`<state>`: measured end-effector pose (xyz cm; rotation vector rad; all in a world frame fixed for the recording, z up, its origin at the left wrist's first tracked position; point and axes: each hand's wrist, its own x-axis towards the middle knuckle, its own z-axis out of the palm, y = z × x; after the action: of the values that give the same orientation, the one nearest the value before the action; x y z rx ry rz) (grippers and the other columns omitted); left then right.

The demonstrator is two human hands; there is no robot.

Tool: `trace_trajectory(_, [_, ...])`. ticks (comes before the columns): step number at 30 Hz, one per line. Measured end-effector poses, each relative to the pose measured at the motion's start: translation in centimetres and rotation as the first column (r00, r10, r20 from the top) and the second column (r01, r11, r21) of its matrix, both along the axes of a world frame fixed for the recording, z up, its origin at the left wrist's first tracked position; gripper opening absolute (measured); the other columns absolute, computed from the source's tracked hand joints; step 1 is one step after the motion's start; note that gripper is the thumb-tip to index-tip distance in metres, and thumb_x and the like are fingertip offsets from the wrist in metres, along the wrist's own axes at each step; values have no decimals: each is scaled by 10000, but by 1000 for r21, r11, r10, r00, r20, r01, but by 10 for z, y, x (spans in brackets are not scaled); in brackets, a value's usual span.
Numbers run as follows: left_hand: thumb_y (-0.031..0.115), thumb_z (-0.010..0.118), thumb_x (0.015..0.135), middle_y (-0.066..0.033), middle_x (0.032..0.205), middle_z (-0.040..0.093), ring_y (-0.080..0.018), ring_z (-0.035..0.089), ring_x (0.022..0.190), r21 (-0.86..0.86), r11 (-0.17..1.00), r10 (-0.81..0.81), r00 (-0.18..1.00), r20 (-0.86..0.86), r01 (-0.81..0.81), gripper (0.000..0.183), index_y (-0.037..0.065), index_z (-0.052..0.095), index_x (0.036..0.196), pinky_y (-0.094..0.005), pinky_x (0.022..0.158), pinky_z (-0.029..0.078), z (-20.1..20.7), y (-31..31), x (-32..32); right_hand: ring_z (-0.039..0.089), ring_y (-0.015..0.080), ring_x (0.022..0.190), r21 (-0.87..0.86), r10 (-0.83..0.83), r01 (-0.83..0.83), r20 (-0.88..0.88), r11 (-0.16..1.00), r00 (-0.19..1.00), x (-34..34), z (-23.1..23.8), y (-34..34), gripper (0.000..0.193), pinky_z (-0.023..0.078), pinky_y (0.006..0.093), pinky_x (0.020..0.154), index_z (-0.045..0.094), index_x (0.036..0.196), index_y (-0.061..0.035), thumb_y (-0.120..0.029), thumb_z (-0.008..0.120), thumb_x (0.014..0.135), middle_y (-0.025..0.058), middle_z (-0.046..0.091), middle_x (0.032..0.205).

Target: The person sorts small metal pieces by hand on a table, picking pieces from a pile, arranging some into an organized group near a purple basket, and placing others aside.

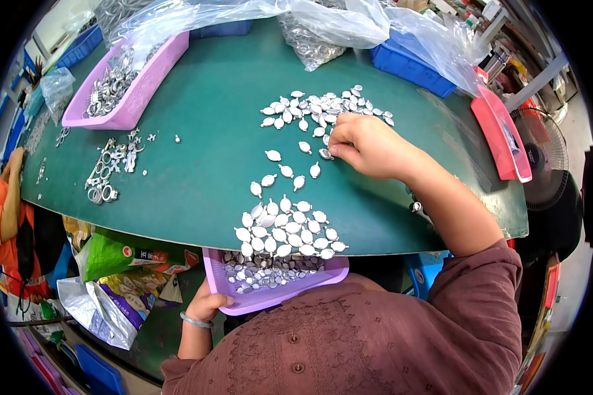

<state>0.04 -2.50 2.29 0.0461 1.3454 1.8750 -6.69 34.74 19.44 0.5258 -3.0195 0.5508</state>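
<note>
a dull maroon-brown top [389, 336] is covering the person's torso, its cloth falling in soft creases. two round buttons [294, 338] of a similar dark tone are running down the front, one above the other, and a lace-like pattern [260, 349] in nearly the same colour is spreading around them in small, intricate shapes. the right sleeve [481, 289] is fitting loosely and ending near the elbow. a slim, pale grey bracelet [196, 320] is circling the wrist of the left hand [207, 303]; both that and the right hand [372, 145] are showing bare.
</note>
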Motion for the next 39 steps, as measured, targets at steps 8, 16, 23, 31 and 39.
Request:
trace_trajectory(8, [81, 613, 538, -89, 1128, 495, -212, 484, 1020, -35, 999, -6, 1000, 22, 7, 782, -42, 340, 1260, -316, 894, 386, -2, -2, 0, 558, 309, 822, -93, -28, 27, -7, 995, 1000, 2, -1, 9, 104, 445, 376, 734, 628, 816, -16, -91, 563, 787, 129, 574, 843])
trace_trajectory(16, [68, 617, 528, -89, 1110, 506, -215, 492, 1004, -39, 999, 3, 999, 46, -1, 783, -28, 348, 1257, -318, 885, 392, -4, -3, 0, 557, 295, 802, -75, -28, 28, 7, 997, 1000, 8, -3, 12, 92, 444, 360, 720, 624, 823, -5, -46, 551, 784, 122, 572, 826])
trace_trajectory(23, [71, 620, 528, -89, 1114, 505, -213, 490, 1008, -16, 1000, 11, 999, 45, -10, 785, -29, 348, 1257, -320, 890, 388, -4, -2, 1, 552, 281, 764, -127, 103, -99, 24, 987, 994, 15, 2, 12, 142, 445, 344, 688, 627, 890, -5, 1, 564, 763, 117, 552, 785])
trace_trajectory(31, [78, 623, 530, -91, 1126, 496, -215, 482, 1021, -18, 1000, 14, 1000, 26, -14, 803, -32, 330, 1269, -318, 898, 379, -5, -2, 1, 552, 297, 844, -38, 6, -6, -18, 999, 1000, 8, -1, 10, 159, 444, 375, 739, 647, 906, -53, -55, 560, 772, 116, 554, 835])
trace_trajectory(39, [74, 618, 534, -90, 1126, 495, -214, 483, 1018, -19, 1000, 22, 1000, 21, -22, 793, -34, 333, 1266, -315, 896, 381, -2, -1, 1, 578, 294, 763, -103, -190, 189, 6, 976, 982, 1, 6, 13, 124, 456, 369, 698, 636, 813, -21, -131, 611, 763, 127, 612, 797])
